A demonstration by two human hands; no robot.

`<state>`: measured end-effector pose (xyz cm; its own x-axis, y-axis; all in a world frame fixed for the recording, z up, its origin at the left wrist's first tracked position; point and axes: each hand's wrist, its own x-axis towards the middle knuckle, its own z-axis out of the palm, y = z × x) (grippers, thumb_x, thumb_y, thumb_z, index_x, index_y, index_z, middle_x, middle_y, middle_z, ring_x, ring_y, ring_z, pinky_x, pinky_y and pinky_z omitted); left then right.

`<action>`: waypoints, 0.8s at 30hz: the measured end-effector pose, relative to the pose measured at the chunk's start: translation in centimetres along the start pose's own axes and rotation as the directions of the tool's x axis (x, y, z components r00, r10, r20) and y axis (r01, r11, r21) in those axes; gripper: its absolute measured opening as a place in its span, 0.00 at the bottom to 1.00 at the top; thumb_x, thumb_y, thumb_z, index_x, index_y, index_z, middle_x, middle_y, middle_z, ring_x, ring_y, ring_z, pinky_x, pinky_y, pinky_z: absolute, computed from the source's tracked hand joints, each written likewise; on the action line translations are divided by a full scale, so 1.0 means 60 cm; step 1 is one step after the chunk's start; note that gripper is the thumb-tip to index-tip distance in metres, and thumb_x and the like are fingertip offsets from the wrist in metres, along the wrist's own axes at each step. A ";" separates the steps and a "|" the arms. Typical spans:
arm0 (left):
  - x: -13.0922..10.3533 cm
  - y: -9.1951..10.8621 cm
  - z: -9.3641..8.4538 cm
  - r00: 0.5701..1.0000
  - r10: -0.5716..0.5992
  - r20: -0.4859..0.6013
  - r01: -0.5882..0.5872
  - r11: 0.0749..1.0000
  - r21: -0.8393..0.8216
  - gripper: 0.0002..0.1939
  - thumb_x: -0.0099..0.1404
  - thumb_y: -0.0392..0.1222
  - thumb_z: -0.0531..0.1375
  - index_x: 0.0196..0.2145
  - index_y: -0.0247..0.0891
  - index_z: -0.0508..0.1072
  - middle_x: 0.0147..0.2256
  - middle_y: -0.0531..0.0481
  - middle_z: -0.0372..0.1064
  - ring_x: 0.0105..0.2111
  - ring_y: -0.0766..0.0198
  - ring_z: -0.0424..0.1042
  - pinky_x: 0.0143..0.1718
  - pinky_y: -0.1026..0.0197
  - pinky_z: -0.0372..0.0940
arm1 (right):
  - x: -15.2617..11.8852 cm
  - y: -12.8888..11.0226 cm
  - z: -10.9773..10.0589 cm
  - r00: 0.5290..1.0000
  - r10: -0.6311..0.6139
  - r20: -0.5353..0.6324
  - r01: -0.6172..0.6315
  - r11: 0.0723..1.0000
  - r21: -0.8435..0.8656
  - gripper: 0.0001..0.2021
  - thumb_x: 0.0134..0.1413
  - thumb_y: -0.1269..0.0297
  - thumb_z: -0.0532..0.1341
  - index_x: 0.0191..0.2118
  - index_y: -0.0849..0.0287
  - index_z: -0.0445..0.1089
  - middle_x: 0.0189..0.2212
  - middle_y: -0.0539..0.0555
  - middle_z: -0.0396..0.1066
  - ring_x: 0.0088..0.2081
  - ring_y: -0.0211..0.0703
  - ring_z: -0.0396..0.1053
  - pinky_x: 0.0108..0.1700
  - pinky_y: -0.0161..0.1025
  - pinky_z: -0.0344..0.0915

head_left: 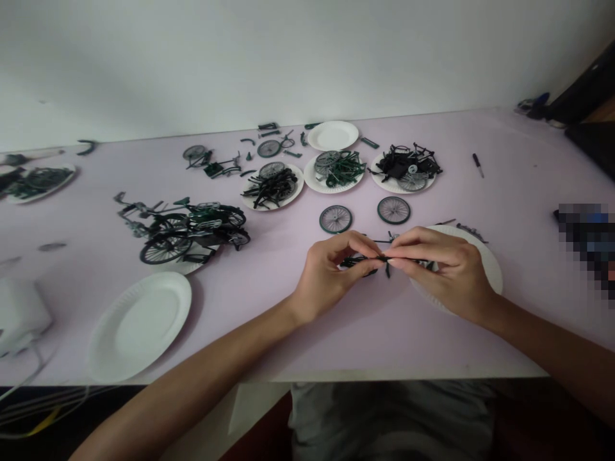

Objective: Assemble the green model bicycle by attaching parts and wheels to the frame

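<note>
Small dark part point(388, 271) above the bench point(307, 349), pinched by left hand point(327, 272) and right hand point(446, 266), fingers point(360, 242) closed on it, nearly tip to tip; white plate point(489, 269) showing behind the right, two spoked wheels point(336, 219) just beyond!

Operator: Specify the illumination.

Technician: Dim and diffuse. The wall point(307, 57) reads pale grey; the space beneath the tabletop point(269, 320) drops to near-black.

Operator: Specify shadow direction.

Technician: A soft shadow borders the right side of the near-left plate point(139, 326), which indicates light from the left.

Operator: Specify sharpness and distortion.

Technician: Moderate at centre, although the held dark part point(387, 271) shows little detail. The white box point(22, 314) at the left edge is smeared, the near-left plate stretches obliquely, and coarse pixel blocks mask a right-edge patch
</note>
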<state>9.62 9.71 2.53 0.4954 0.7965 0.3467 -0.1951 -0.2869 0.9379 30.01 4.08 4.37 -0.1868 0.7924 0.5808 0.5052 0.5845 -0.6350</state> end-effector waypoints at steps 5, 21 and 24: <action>0.000 -0.001 0.000 1.000 -0.017 -0.002 0.017 1.000 0.004 0.06 0.63 0.36 0.72 0.33 0.37 0.78 0.36 0.47 0.78 0.38 0.63 0.79 0.43 0.60 0.76 | 0.000 0.000 0.000 1.000 0.003 0.002 -0.003 1.000 0.013 0.07 0.63 0.71 0.66 0.43 0.54 0.82 0.37 0.52 0.79 0.37 0.38 0.76 0.39 0.35 0.75; -0.004 0.006 -0.001 1.000 -0.018 0.001 0.018 1.000 -0.014 0.12 0.63 0.35 0.72 0.39 0.37 0.73 0.34 0.51 0.75 0.38 0.64 0.79 0.42 0.62 0.77 | -0.001 0.003 0.005 1.000 -0.019 0.009 0.019 1.000 0.002 0.08 0.63 0.72 0.66 0.44 0.55 0.82 0.38 0.52 0.79 0.38 0.37 0.76 0.40 0.35 0.75; -0.003 0.005 -0.001 1.000 -0.026 0.010 0.026 1.000 -0.016 0.14 0.63 0.36 0.73 0.41 0.38 0.71 0.33 0.52 0.76 0.38 0.63 0.80 0.43 0.61 0.78 | -0.003 0.004 0.006 1.000 0.000 0.015 -0.001 1.000 0.002 0.09 0.64 0.71 0.66 0.45 0.53 0.82 0.38 0.52 0.79 0.38 0.39 0.76 0.40 0.36 0.75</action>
<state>9.42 9.49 2.74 0.5089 0.7981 0.3225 -0.1958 -0.2575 0.9462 29.87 4.14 3.90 -0.1993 0.7952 0.5727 0.5037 0.5844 -0.6362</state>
